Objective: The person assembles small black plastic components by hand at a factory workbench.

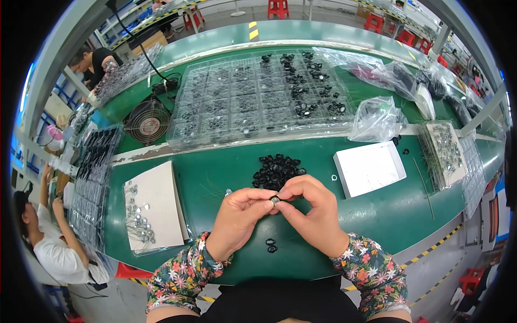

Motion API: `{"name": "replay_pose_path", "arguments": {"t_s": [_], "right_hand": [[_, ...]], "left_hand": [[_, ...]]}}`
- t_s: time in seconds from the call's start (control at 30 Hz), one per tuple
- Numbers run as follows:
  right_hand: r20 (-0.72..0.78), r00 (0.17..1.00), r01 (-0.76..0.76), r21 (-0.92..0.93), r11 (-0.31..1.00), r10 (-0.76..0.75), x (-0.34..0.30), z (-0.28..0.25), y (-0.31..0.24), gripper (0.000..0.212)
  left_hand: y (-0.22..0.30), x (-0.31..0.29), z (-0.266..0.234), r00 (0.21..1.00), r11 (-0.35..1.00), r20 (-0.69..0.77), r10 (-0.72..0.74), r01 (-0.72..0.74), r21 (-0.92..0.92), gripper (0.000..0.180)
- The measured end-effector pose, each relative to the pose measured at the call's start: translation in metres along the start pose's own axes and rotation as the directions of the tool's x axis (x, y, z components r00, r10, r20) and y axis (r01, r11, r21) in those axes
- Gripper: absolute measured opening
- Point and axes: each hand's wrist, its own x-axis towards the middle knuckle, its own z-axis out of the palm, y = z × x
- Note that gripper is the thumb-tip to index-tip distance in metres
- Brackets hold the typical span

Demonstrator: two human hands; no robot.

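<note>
Fingertips of my left hand point(245, 211) and my right hand point(312, 210) meet over the green table. Pinched between them is a small round part point(275, 199) with a dark rim and a paler face; the fingers partly cover it. Just beyond my hands lies a heap of black ring-shaped parts point(276, 168). Nearer to me, a few loose black rings point(271, 246) rest on the table. To the left, small round silver pieces with thin wires point(141, 225) lie on a beige board point(161, 199).
A large clear compartment tray point(231, 137) holding small parts spans the back. Right of the heap stands a white box point(369, 171), with a clear plastic bag point(378, 119) behind it. A black fan point(148, 125) sits at the back left. Co-workers point(59, 242) are at the left.
</note>
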Motion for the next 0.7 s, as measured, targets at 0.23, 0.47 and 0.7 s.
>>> {"name": "replay_pose_path", "arguments": {"t_s": [0.23, 0.47, 0.7], "right_hand": [[0.068, 0.964, -0.263, 0.369, 0.891, 0.256, -0.0042, 0.0028, 0.0044, 0.018], [0.178, 0.919, -0.393, 0.503, 0.77, 0.353, -0.0035, -0.0006, 0.0022, 0.016], [0.195, 0.912, -0.407, 0.519, 0.751, 0.36, -0.0032, 0.0001, 0.004, 0.015]], "left_hand": [[0.0013, -0.0009, 0.003, 0.999, 0.997, 0.008, 0.039, -0.04, 0.06, 0.019], [0.0009, -0.0013, 0.0036, 0.994, 0.972, 0.046, 0.102, -0.11, 0.209, 0.02], [0.0006, -0.0022, 0.0055, 0.993, 0.971, 0.044, 0.11, -0.116, 0.209, 0.022]]}}
